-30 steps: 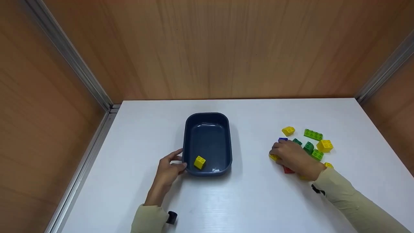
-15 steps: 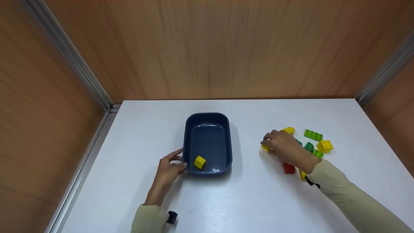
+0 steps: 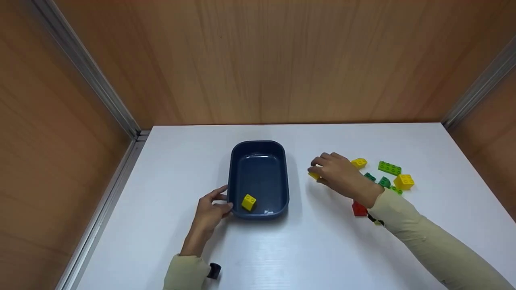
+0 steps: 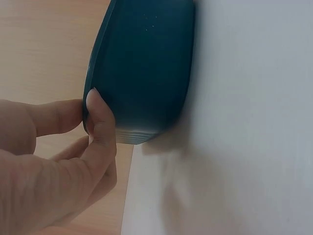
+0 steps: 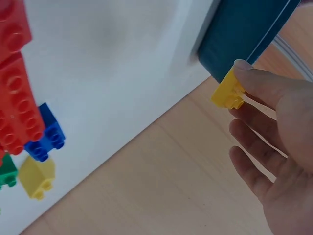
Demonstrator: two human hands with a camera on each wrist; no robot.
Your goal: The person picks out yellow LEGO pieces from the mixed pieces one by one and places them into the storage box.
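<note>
A dark blue rectangular tub (image 3: 262, 173) stands on the white table in the head view, with one yellow toy brick (image 3: 249, 202) in its near left corner. My left hand (image 3: 209, 215) pinches the tub's near left rim between thumb and fingers; the left wrist view shows the thumb (image 4: 100, 107) against the outer wall. To the right of the tub, my right hand (image 3: 340, 173) holds another yellow toy brick (image 5: 227, 93) between thumb and index finger, its other fingers spread. That brick is mostly covered by the fingers in the head view.
Loose bricks lie on the right of the table: a long light green one (image 3: 390, 167), yellow ones (image 3: 404, 182), dark green ones (image 3: 384, 182) and red ones (image 3: 359, 209). A blue brick (image 5: 46, 134) shows in the right wrist view. Wooden panels (image 3: 258, 60) enclose the table.
My right hand has moved left and away from the bricks, toward the tub, carrying the yellow brick. My left hand and the tub have stayed in place.
</note>
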